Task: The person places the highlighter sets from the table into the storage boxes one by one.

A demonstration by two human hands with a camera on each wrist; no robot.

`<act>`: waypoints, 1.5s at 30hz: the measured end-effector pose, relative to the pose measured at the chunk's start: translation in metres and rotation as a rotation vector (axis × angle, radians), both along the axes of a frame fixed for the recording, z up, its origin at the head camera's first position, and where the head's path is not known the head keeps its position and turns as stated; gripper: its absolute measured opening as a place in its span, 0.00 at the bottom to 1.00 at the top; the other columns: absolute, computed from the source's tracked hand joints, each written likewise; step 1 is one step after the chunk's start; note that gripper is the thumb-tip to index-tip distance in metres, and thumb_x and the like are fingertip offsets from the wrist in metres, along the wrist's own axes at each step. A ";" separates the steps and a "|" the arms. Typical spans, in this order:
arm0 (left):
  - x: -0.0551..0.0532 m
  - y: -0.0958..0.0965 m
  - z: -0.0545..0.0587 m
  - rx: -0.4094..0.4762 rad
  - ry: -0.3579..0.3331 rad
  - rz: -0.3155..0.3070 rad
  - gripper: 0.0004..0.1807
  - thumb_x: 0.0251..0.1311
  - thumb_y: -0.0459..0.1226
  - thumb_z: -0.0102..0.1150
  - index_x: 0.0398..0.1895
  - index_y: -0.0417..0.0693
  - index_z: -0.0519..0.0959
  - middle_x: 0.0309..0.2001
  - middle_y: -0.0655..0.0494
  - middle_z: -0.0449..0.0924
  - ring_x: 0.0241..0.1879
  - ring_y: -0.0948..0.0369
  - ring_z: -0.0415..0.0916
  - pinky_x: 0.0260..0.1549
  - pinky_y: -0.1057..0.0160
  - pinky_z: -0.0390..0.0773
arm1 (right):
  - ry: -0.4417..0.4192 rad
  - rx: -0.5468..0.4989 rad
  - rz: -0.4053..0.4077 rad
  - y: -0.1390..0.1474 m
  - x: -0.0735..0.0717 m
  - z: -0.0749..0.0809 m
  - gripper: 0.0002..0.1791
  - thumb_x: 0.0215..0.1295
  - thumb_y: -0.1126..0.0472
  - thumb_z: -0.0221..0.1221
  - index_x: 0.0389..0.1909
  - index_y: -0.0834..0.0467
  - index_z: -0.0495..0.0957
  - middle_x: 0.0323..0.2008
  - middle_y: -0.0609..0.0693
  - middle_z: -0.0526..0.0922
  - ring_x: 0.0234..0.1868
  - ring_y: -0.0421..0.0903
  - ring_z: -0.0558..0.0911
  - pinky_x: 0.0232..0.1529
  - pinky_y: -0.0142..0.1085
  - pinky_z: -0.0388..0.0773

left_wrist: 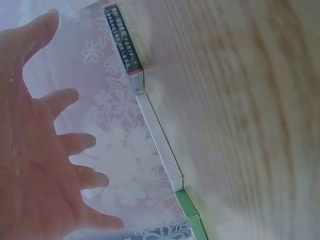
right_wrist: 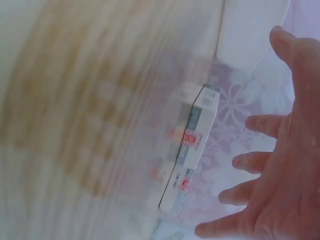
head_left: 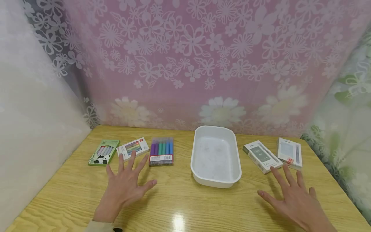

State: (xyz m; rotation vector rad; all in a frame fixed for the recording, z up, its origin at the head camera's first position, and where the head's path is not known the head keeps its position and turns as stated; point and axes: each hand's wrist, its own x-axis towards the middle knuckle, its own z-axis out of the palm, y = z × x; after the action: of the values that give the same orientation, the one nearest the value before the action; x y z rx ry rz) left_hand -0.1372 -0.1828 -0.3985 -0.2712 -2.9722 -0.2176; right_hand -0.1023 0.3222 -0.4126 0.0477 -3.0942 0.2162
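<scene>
With 12 o'clock straight away from the person, our left hand is spread wide, fingers extended, holding nothing, raised off the desk. At about 12 from it: the white striped box, long axis roughly 2 to 8, red mark at the 2 end. The green panda box lies at 11, just beside that one, axis 1 to 7, panda toward 7. The marker pack lies between 1 and 2, markers running 12 to 6, barcode end at 6. Our right hand is likewise splayed, nothing held; the right wrist view shows fingertips apart from the boxes. The "12" box lies between 10 and 11 from it, long axis 10:30 to 4:30, number toward 4:30. The other white box is near 12. The white tray, axis 12 to 6, sits between both groups.
</scene>
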 end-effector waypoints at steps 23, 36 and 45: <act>-0.050 0.024 0.003 0.146 0.039 0.029 0.35 0.69 0.61 0.53 0.70 0.50 0.74 0.69 0.40 0.75 0.65 0.38 0.74 0.53 0.26 0.72 | 0.009 -0.592 0.039 -0.066 -0.063 0.021 0.33 0.75 0.41 0.55 0.70 0.60 0.72 0.53 0.63 0.85 0.41 0.50 0.89 0.31 0.37 0.84; -0.079 0.049 -0.001 0.171 -0.085 0.063 0.41 0.67 0.65 0.53 0.73 0.49 0.71 0.68 0.35 0.71 0.59 0.34 0.74 0.46 0.29 0.77 | -0.269 -0.984 -0.064 -0.072 -0.095 0.022 0.35 0.78 0.51 0.55 0.77 0.66 0.60 0.53 0.64 0.82 0.38 0.46 0.88 0.40 0.42 0.88; -0.097 0.069 -0.006 0.090 -0.155 0.103 0.48 0.62 0.70 0.53 0.75 0.47 0.68 0.68 0.30 0.67 0.58 0.33 0.73 0.41 0.36 0.80 | -0.389 -1.130 -0.018 -0.065 -0.100 0.029 0.36 0.77 0.58 0.55 0.78 0.70 0.54 0.43 0.49 0.83 0.38 0.41 0.85 0.40 0.36 0.86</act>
State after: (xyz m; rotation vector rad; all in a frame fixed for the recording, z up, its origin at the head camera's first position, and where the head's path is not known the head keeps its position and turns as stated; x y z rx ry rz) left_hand -0.2339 -0.1141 -0.4049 -0.0935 -3.1071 -0.3745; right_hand -0.2027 0.2567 -0.3840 -0.0665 -2.7699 2.0683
